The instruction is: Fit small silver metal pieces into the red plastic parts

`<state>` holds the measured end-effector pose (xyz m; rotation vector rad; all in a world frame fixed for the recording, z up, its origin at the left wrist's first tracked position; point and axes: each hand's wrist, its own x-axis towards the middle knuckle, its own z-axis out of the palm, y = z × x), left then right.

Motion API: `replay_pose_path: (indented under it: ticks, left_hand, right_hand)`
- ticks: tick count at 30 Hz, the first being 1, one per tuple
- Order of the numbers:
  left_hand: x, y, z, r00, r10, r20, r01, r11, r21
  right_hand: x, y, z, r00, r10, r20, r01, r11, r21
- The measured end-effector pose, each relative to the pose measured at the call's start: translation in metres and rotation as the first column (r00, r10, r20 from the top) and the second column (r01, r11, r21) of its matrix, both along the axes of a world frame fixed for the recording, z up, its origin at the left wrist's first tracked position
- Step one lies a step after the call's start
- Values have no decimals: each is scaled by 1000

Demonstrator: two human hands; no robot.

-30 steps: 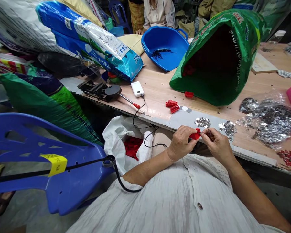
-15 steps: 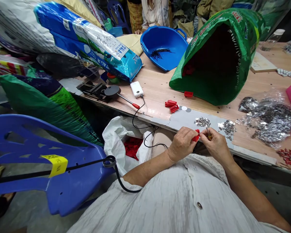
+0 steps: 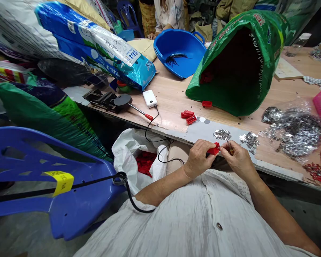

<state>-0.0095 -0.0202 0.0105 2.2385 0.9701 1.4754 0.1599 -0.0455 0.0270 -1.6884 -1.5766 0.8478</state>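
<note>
My left hand [image 3: 200,156] pinches a small red plastic piece [image 3: 214,148] over the table's front edge. Right beside it, my right hand [image 3: 235,156] is closed on a small tool with a yellowish handle [image 3: 231,151], its fingertips at the red piece. Whatever lies between those fingertips is too small to name. Just behind my hands lies a pile of small metal parts [image 3: 222,134] on a grey sheet [image 3: 196,132], with a second metal pile [image 3: 249,141] to its right. Several red pieces [image 3: 187,114] sit at the back left of the sheet.
A green sack [image 3: 224,100] lies open behind the sheet, near a blue basin [image 3: 180,67]. At left are a lever tool [image 3: 123,100], a power bank [image 3: 150,98] and a blue chair [image 3: 85,192]. A bag of metal parts [image 3: 296,135] lies right. Another person stands beyond the basin.
The red piece has turned in my left fingers and shows more of its side. My right hand has stayed close by it. The whole view has shifted slightly.
</note>
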Motion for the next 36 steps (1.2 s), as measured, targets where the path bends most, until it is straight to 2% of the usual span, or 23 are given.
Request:
replay_pose_path:
  ticks: [4, 8, 13, 19, 24, 28, 32, 36]
  left_hand:
    - [-1, -1, 2, 1000, -3, 16, 4, 1000, -21]
    - [-1, -1, 3, 999, -31, 13, 32, 998, -45]
    - [-2, 1, 3, 996, -80, 30, 81, 996, -46]
    - [-3, 4, 2, 995, -87, 48, 95, 976, -195]
    - [0, 1, -5, 990, -136, 28, 139, 978, -153]
    - [2, -2, -15, 990, -142, 8, 142, 982, -123]
    - [0, -3, -19, 985, -171, 19, 172, 976, -137]
    - [-4, -3, -18, 976, -193, 106, 211, 957, -199]
  right_hand:
    - [10, 8, -3, 962, 108, -251, -123, 991, -45]
    - [16, 12, -1, 899, 106, -424, -167, 980, -108]
    - [15, 13, -1, 881, 84, -465, -159, 980, -124]
    - [15, 13, -2, 888, 51, -456, -141, 976, -165]
    - [13, 14, -9, 869, 89, -487, -212, 956, -203]
    - [12, 13, -21, 845, 62, -530, -214, 950, -229]
    - [13, 9, -28, 811, 39, -584, -236, 935, -265]
    - [15, 1, -29, 748, 58, -661, -325, 900, -289]
